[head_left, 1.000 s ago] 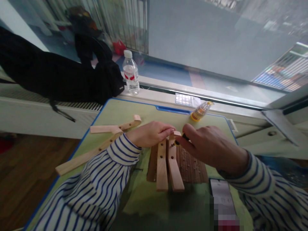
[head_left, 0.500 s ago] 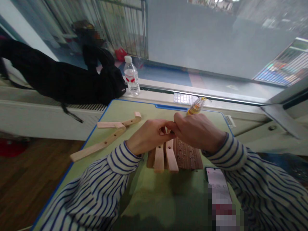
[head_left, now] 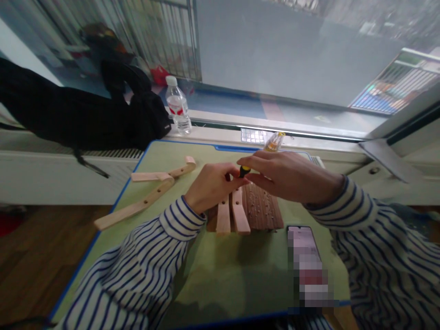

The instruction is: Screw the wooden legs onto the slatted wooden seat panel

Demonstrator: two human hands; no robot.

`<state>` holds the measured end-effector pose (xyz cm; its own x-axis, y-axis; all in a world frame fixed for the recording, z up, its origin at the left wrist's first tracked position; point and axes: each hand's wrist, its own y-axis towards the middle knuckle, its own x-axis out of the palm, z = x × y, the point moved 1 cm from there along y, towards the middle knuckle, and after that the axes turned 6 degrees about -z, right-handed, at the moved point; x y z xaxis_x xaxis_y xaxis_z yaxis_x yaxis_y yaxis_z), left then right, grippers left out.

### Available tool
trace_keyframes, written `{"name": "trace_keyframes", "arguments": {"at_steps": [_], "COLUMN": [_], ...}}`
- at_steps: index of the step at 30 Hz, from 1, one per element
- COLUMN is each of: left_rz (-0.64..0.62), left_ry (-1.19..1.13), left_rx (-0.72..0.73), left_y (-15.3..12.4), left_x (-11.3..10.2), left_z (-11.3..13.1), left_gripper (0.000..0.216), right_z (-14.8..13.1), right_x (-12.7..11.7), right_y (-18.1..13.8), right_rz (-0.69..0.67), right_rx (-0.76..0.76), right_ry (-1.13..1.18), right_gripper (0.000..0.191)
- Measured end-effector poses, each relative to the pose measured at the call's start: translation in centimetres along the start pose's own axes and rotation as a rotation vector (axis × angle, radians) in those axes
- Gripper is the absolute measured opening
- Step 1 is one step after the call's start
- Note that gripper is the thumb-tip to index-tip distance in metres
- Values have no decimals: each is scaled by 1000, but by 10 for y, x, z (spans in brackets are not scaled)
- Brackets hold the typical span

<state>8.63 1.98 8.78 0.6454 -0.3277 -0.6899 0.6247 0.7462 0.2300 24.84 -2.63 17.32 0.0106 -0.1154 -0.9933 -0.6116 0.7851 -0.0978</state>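
Observation:
My right hand [head_left: 280,174] has its thumb and fingers around the black and yellow handle of a short screwdriver [head_left: 244,171]. Close by on the left, my left hand [head_left: 215,183] is closed in a pinch beside that handle; what its fingertips hold is hidden. Beneath both hands, two light wooden pieces with drilled holes, a left one [head_left: 223,219] and a right one [head_left: 241,220], lie side by side on a brown grooved wood block [head_left: 263,208]. Their far ends are covered by my fingers. Several small screw-like bits are scattered over the block.
Hooked wooden pieces [head_left: 137,207] lie on the left of the green table [head_left: 206,284]. A phone [head_left: 304,256] lies at right. Behind my right hand is a clear bottle with yellow [head_left: 274,142]. A water bottle [head_left: 178,107] and black bag [head_left: 103,114] are on the sill.
My right hand has shifted right and its fingers have loosened, so the screwdriver handle now shows. My left hand keeps its pinch. The whole view has shifted slightly.

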Motion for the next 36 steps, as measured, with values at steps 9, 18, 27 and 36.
{"name": "trace_keyframes", "arguments": {"at_steps": [9,18,27,36], "left_rz": [-15,-122,-164,-23], "left_ry": [11,-31,-32,46], "left_rx": [-1,32,39,-21], "left_y": [2,2,2,0], "left_x": [0,-4,-9,-7], "left_z": [-4,-5,-6,-2], "left_gripper": [25,22,25,27], "right_z": [4,3,-1,-1], "right_x": [11,15,18,14], "right_y": [7,12,16,17], "right_rz": [41,83,90,58], "right_rx": [43,116,110,90], "right_ry": [3,-75,-82,-76], "right_gripper": [23,30,31,27]}}
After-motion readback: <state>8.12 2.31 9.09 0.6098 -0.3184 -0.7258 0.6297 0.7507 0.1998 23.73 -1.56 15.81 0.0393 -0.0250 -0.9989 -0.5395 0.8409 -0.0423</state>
